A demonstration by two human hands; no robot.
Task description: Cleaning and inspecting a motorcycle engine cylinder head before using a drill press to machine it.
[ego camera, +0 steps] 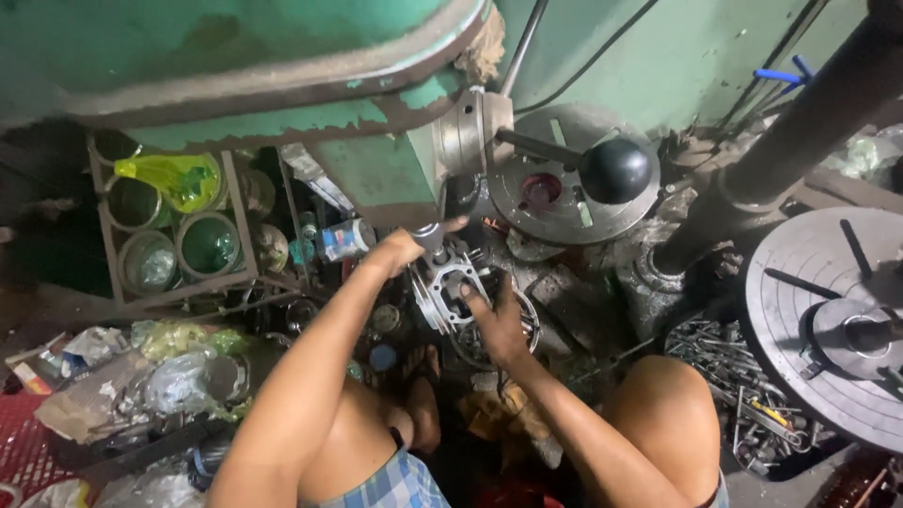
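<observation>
Left hand (pixel 400 252) up at the drill spindle (pixel 431 235), fingers curled round it. Right hand (pixel 497 325) gripping the finned metal part (pixel 451 287) under the green drill press (pixel 376 169). Part positioned; drilling seemingly not yet begun, lever (pixel 616 171) untouched.

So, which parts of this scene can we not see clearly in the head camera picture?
- Left hand: the fingertips are hidden behind the machine's spindle, so its grip is unclear.
- Right hand: it covers part of the finned metal part; the fingers are blurred.
- Green machine: the top is cut off by the upper edge.
- Round slotted table: cut off by the right edge.
- Scrap pile: the pieces are too small to identify.
</observation>
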